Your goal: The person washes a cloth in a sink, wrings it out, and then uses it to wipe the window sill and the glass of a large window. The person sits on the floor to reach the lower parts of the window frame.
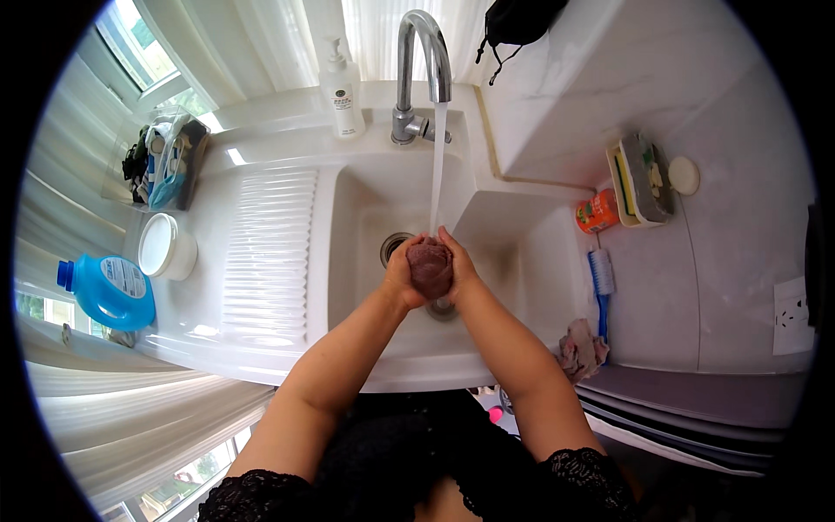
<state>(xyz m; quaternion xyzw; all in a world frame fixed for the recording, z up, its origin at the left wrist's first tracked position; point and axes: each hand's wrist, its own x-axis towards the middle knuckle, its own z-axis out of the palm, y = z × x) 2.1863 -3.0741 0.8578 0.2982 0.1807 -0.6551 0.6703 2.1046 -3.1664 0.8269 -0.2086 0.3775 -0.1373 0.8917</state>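
Note:
Over the white sink basin point(348, 217), a wet, mauve-brown wad of cloth point(430, 270) is cupped between both palms. My left hand point(403, 274) wraps its left side, and my right hand point(461, 264) closes round the right side. Water point(438, 165) runs from the chrome faucet point(424, 52) down to the fingertips at the top of the wad. A metal drain point(393, 250) shows partly behind my left hand. How the cloth is folded cannot be made out.
Left stand a ribbed washboard point(270, 252), white tub point(168, 248), blue detergent jug point(113, 291) and clear bin of cloths point(165, 161). A pump bottle point(342, 96) stands behind. Right are a blue brush point(601, 287), crumpled cloth point(581, 350), orange container point(597, 211) and wall-mounted sponge holder point(642, 183).

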